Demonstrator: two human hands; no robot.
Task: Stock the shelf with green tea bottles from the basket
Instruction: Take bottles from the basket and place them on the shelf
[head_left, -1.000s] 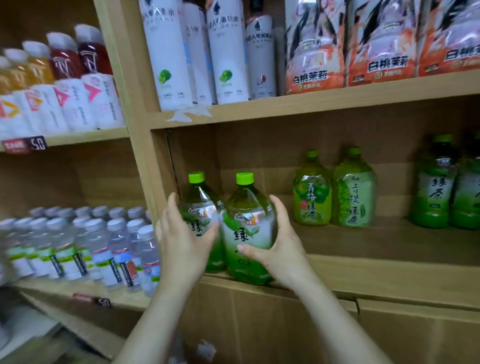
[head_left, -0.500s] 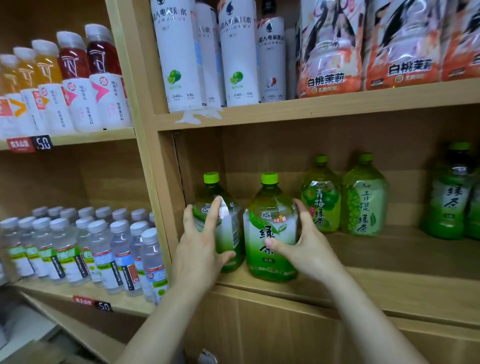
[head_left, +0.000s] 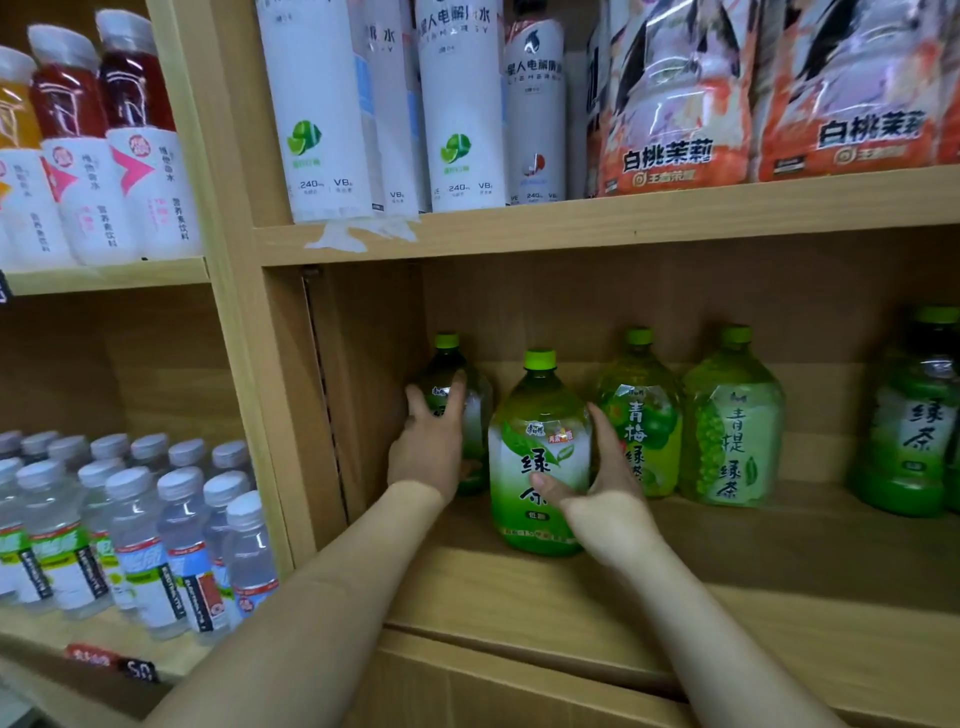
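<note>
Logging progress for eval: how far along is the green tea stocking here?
Done: two bottles stand at the left end of the shelf, the rear green tea bottle by the side wall, the front green tea bottle ahead of it. In hand: left hand grips the rear one, right hand the front one. Left: let go; the basket is out of view, so remaining stock is unknown.

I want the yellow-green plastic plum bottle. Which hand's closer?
Right hand. It holds the front green bottle beside the plum bottle; the left hand grips a darker bottle farther left.
</note>
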